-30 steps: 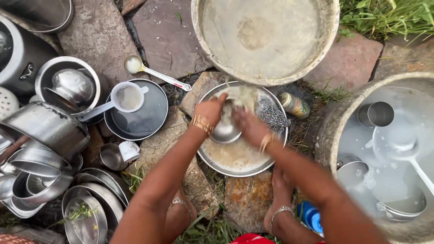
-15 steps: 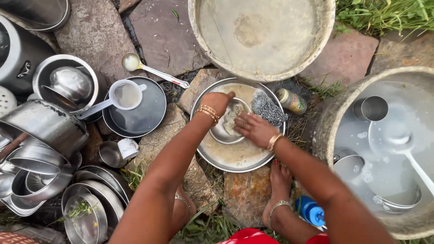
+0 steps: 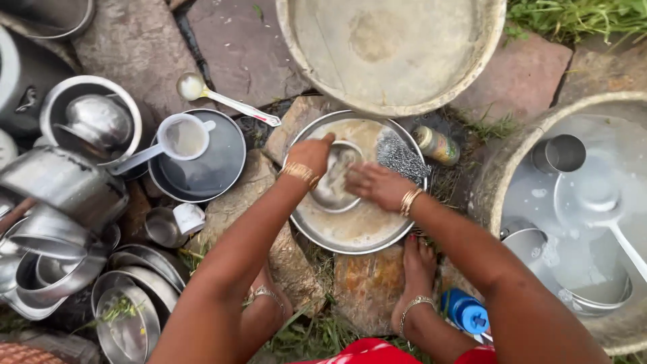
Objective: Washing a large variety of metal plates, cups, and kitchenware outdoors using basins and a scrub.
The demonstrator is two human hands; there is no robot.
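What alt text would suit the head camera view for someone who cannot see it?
Seen from above, a crouching person's left hand holds a small steel bowl inside a wide steel plate while the right hand rubs its inside. Steel pots crowd the stones to the left; a water-filled basin sits on the right.

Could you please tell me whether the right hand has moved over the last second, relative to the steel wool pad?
Yes. The right hand has slid down-left, off the grey steel wool pad, toward the small steel bowl.
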